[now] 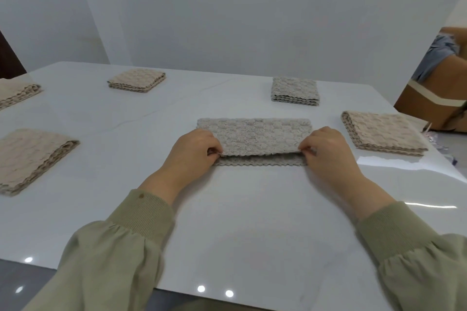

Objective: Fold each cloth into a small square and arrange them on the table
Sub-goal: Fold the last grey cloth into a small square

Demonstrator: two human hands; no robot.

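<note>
A grey, waffle-textured cloth (253, 137) lies in the middle of the glossy white marble-look table (242, 222), folded into a long strip directly between the person's two hands. Its upper layer sits slightly short of the lower layer's near edge, which shows as a wavy band underneath.

The left hand (194, 151) pinches the top layer's near-left corner between thumb and curled fingers; the right hand (326, 150) pinches the near-right corner the same way. Both wrists emerge from olive-green ribbed sleeves (141, 214).

Five folded cloths lie around the table, well apart from each other: a grey square (294, 91) at the far right, a beige square (137, 80) at the far left, a beige one (384, 132) just beside the right hand, another beige one (30, 159) at the left edge, and one (15, 92) partly cut off at the far left. A brown cardboard box (439, 98) stands beyond the right edge.
</note>
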